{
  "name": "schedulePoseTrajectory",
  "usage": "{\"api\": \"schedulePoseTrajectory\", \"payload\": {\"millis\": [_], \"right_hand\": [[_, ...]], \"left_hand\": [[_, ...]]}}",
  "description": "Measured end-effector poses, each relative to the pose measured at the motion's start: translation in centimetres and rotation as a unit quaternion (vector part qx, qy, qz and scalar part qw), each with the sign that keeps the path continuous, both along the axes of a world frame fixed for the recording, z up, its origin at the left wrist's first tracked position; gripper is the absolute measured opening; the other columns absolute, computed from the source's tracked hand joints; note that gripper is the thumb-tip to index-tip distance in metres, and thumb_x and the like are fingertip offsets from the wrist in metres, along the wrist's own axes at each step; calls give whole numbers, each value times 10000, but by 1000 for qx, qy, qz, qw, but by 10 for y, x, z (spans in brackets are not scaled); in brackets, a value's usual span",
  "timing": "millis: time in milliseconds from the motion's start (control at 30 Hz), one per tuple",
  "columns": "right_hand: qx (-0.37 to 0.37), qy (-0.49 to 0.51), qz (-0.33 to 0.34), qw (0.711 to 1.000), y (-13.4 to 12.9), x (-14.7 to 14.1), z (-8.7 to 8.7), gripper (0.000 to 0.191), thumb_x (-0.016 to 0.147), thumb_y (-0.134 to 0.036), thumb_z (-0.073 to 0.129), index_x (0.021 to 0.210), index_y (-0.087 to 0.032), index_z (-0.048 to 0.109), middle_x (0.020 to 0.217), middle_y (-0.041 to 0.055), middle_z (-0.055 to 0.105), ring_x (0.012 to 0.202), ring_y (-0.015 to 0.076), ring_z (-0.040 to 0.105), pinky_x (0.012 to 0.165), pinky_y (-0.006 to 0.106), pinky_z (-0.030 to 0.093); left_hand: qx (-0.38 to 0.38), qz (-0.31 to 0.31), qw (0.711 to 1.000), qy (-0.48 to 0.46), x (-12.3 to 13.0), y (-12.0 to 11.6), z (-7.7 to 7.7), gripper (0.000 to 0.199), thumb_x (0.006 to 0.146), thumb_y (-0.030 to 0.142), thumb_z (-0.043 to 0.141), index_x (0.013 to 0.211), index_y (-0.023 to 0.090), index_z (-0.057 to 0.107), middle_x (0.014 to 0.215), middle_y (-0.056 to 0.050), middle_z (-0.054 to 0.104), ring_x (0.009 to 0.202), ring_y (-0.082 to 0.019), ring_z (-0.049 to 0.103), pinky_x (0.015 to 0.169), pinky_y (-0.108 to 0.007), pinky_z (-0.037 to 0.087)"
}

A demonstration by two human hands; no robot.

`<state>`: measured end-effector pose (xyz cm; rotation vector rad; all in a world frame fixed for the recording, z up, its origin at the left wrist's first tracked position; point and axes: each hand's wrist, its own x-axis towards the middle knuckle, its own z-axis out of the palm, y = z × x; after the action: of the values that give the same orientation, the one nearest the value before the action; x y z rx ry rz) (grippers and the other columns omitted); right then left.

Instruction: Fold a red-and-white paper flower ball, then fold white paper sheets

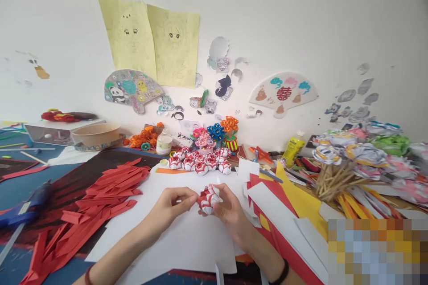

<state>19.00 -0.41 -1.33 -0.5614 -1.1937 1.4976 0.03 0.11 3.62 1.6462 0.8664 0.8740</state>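
A red and white paper flower [210, 199] is held above the white paper sheets [187, 240] in front of me. My right hand [230, 211] wraps its fingers and thumb round the flower's right side. From the left, my left hand [177, 202] pinches at the flower's red edge with thumb and forefinger; its fingertips partly cover what they grip. Just behind stands a cluster of finished-looking red and white paper flowers [200, 161]. To the left lies a loose pile of folded red paper strips [96, 205].
A blue glue gun [28, 207] rests at far left, near a round tan bowl [96, 136]. On the right are red, yellow and white paper sheets [284, 213], a yellow bottle [294, 148] and a bunch of paper flowers on sticks [334, 178]. The wall [267, 18] closes off the back.
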Motion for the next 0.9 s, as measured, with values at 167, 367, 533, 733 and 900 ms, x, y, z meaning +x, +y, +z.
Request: {"api": "schedulePoseTrajectory", "payload": {"millis": [167, 367, 533, 733, 900], "right_hand": [[4, 3, 15, 1000, -5, 0, 8, 466, 728, -450, 762, 1045, -209, 520, 1041, 54, 586, 824, 202, 635, 805, 461, 528], [9, 2, 20, 1000, -6, 0, 8, 455, 744, -440, 753, 1058, -207, 522, 1023, 49, 584, 832, 204, 628, 816, 466, 521], [0, -27, -10, 1000, -1, 3, -2, 477, 730, -438, 765, 1068, -206, 520, 1052, 66, 589, 835, 215, 632, 789, 454, 516], [-1, -27, -24, 999, 3, 4, -9, 486, 703, -433, 786, 1039, -207, 518, 1063, 84, 592, 813, 228, 633, 761, 451, 500], [-6, -28, -40, 999, 3, 3, -6, 481, 701, -426, 787, 1036, -212, 516, 1037, 76, 602, 806, 231, 635, 767, 441, 490]], "left_hand": [[-31, -27, 999, -16, 1, 0, 0, 307, 875, 413, 569, 755, 159, 694, 640, 14, 582, 627, -111, 456, 606, -221, 328], [-40, -28, 999, -24, 1, 0, -3, 292, 853, 415, 606, 747, 156, 688, 634, 17, 571, 617, -106, 447, 602, -219, 322], [-40, -28, 998, -35, 3, 0, -9, 281, 854, 410, 607, 755, 158, 684, 641, 16, 574, 623, -111, 460, 610, -222, 336], [-27, 0, 999, -25, 5, 0, -11, 297, 870, 425, 576, 772, 162, 675, 665, 8, 604, 647, -121, 495, 627, -224, 364], [46, 18, 999, 22, 2, 2, -9, 322, 886, 442, 533, 838, 167, 694, 813, -36, 678, 755, -162, 544, 666, -244, 391]]}}
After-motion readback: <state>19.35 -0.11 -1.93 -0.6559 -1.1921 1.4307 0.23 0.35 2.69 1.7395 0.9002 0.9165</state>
